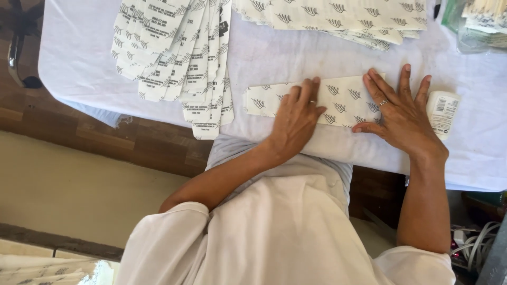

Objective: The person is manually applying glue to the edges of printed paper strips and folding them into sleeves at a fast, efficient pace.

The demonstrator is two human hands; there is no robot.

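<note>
A long white paper sleeve (343,95) printed with dark leaf motifs lies flat on the white cloth (79,63) at the table's near edge. My left hand (296,117) presses palm-down on its left half, fingers close together. My right hand (401,113) lies flat on its right end with fingers spread and a ring on one finger. Neither hand grips anything. Part of the sleeve is hidden beneath both palms.
A fanned pile of similar printed sleeves (174,58) lies at the upper left and another pile (338,16) along the top. A small white labelled bottle (442,112) lies just right of my right hand. A clear container (475,24) sits top right. Cables (475,243) lie at the lower right.
</note>
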